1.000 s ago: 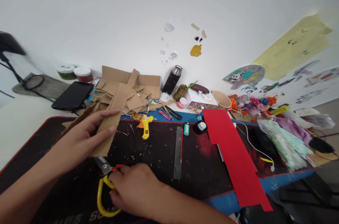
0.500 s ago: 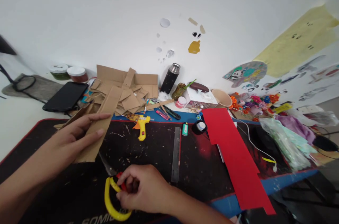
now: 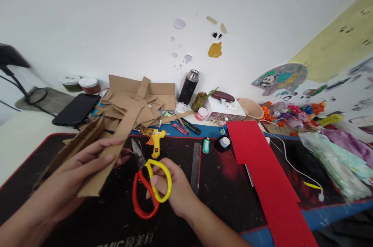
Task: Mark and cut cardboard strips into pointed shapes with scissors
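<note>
My left hand (image 3: 84,165) is closed on a long strip of brown cardboard (image 3: 116,153), which slants up and to the right. My right hand (image 3: 171,184) holds scissors (image 3: 142,165) by the yellow handle loop, with the red loop hanging to its left. The scissor blades point up and left, beside the strip and apparently not on it. Behind my left hand stands a folded piece of cardboard (image 3: 75,142). A yellow glue gun (image 3: 156,144) lies just beyond the scissors.
Cardboard scraps (image 3: 145,114) pile up against the wall, near a black flask (image 3: 189,89). A ruler (image 3: 195,167), a small green bottle (image 3: 206,145) and a large red sheet (image 3: 265,173) lie to the right. A black phone (image 3: 76,109) is at the left.
The scissors have risen from low on the mat and turned, so both loops now show. My right hand has moved up and right with them. The cardboard strip has shifted slightly right.
</note>
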Action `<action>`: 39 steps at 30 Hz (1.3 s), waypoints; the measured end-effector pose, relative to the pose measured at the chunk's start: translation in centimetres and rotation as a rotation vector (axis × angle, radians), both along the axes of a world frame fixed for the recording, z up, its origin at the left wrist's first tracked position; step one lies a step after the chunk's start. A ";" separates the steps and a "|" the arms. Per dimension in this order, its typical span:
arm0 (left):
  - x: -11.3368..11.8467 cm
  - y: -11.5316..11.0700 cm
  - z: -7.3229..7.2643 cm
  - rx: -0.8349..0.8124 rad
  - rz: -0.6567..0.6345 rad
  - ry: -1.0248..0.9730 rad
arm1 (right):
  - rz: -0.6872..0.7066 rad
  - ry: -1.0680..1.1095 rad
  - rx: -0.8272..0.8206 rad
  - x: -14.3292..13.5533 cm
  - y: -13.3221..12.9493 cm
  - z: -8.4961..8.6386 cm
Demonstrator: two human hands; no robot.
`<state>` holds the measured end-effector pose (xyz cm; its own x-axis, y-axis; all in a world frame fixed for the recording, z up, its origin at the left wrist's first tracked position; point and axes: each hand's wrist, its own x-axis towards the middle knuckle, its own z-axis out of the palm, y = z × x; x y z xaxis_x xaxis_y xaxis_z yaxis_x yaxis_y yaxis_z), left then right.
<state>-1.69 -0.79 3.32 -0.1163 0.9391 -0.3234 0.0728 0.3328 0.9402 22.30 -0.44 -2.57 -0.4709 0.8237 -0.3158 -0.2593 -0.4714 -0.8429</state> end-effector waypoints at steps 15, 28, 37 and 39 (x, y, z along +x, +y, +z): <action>9.6 3.1 1.5 0.113 -0.173 -0.438 | -0.109 0.188 0.011 1.2 4.5 1.0; 2.5 -1.9 0.3 0.132 -0.867 0.250 | -0.341 0.050 0.191 5.0 7.7 0.0; 3.9 -0.7 -2.5 0.319 -0.821 0.627 | -0.405 0.014 0.301 5.5 7.7 0.2; 4.5 1.1 -2.5 0.278 -0.649 0.897 | -0.428 0.026 0.299 5.7 7.9 0.1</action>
